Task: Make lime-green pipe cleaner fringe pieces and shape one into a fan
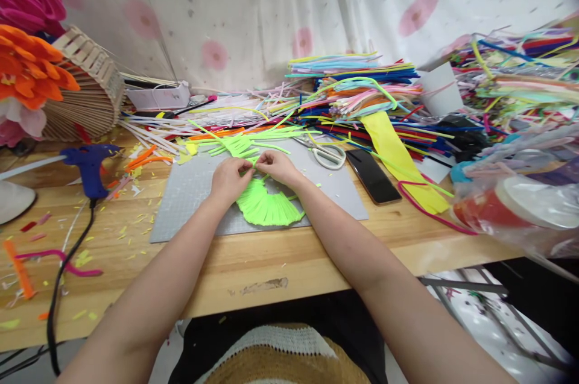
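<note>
My left hand (232,180) and my right hand (277,167) meet above a grey cutting mat (181,203). Both are closed, thumbs and fingertips pinching a neon-green pipe cleaner between them; most of it is hidden by the fingers. Just below them a fan-shaped neon-green piece made of pipe cleaners (269,208) lies on the mat. Beyond my fingertips are more loose neon-green pipe cleaners (239,144), some bunched together. Scissors (329,156) with pale handles rest on the mat's far right part.
At left stand a blue glue gun (88,170) with a black cord and a wooden basket (93,88) beside artificial flowers. Piles of coloured pipe cleaners (362,91) line the back. A phone (373,176), yellow strip (402,161) and plastic-wrapped cup (511,209) are at right.
</note>
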`<state>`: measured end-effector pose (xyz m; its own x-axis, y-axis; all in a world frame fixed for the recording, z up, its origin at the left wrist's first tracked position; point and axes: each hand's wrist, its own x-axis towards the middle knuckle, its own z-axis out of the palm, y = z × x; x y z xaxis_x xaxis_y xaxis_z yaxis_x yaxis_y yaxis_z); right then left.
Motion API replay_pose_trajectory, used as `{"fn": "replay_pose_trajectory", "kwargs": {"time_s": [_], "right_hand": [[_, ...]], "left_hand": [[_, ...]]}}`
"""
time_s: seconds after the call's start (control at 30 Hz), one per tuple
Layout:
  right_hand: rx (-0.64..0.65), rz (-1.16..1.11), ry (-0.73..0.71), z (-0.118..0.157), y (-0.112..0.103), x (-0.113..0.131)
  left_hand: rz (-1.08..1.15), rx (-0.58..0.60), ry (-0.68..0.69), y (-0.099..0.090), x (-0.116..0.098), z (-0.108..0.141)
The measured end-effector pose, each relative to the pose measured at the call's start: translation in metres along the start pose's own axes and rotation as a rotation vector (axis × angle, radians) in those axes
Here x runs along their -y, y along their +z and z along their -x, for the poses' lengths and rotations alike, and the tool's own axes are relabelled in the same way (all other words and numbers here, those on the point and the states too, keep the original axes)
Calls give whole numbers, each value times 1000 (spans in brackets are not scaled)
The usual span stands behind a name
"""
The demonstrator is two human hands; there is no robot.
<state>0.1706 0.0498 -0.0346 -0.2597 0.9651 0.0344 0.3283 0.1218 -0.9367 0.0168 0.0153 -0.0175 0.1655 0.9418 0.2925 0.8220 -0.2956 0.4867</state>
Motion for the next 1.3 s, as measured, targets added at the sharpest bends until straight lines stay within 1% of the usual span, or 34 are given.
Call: {"fn": "replay_pose_trajectory", "kwargs": {"time_s": [0.17,0.3,0.33,0.37,0.43,0.5,0.53,0.57,0.63,0.73,0.83,0.93,0.97,1.03,1.1,1.17,1.23,1.3], "right_hand": [[-76,-65,-99,1,-4,7],[6,-18,-97,-1,-3,10],[-3,3,-86,-2,-3,10],[-37,25,-77,-4,-2,10],[-175,50,-60,-8,-1,9],[-333,17,-17,-12,0,9],[-389,-27,19,-15,1,8],[-419,-80,52,-17,1,7],[-432,-196,83,-20,2,5],[-449,-331,38,-22,2,3],[-512,-394,17,-21,0,2],[-574,-425,20,-20,-4,2],[-571,-439,26,-19,-5,3],[-505,-471,50,-16,-6,7],[-378,-490,60,-11,-5,11],[-247,-488,41,-4,-3,15],[-138,-479,23,1,-1,18],[-81,-483,19,4,0,18]], "left_hand": [[-17,-27,128,3,5,-1],[-52,-20,223,3,3,0],[-65,-17,234,3,3,0],[-77,-13,244,3,2,1],[-100,-1,276,2,1,1],[-125,16,320,2,0,1],[-138,25,339,1,0,1],[-150,32,354,1,0,1],[-169,48,382,0,0,1],[-185,98,425,-2,0,2],[-196,145,426,-4,-1,3],[-195,159,408,-8,-2,4],[-193,157,403,-9,-2,4],[-189,145,390,-10,-2,5],[-188,128,367,-10,-1,5],[-178,111,332,-9,-1,4],[-138,87,260,-7,0,3],[-67,36,159,-6,2,1]]}}
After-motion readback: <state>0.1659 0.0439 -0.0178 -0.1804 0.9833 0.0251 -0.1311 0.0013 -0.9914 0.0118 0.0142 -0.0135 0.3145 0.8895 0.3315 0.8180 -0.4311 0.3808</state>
